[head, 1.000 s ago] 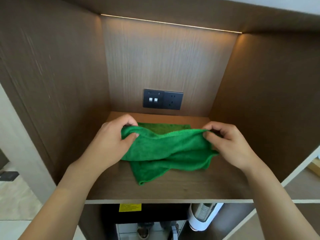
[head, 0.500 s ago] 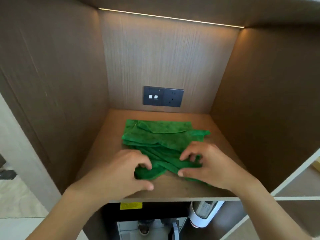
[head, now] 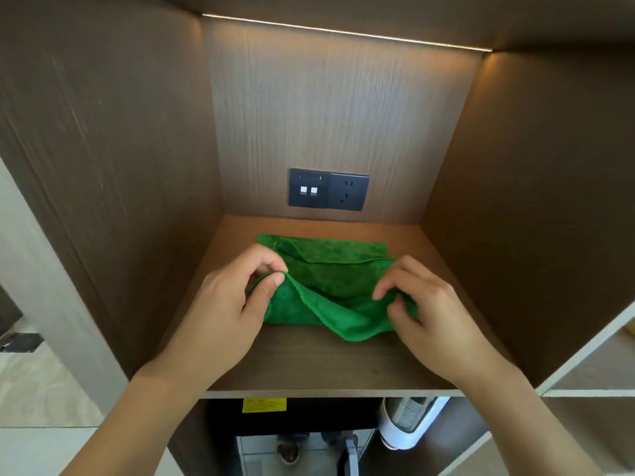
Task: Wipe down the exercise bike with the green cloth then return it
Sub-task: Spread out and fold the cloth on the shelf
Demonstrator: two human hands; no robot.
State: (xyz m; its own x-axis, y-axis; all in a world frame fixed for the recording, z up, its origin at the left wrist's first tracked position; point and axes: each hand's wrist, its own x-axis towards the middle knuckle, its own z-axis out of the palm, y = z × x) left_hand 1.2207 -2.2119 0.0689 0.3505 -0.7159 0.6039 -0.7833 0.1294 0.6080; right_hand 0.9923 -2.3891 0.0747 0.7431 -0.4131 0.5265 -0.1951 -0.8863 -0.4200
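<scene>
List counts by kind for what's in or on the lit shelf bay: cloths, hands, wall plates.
green cloth: 1
hands: 2, left hand and right hand
wall plates: 2, switch plate and socket plate
Total: 5

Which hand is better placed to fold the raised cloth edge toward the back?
The left hand, probably: it pinches a lifted fold of the green cloth on the shelf. The right hand grips the low right end.
</scene>
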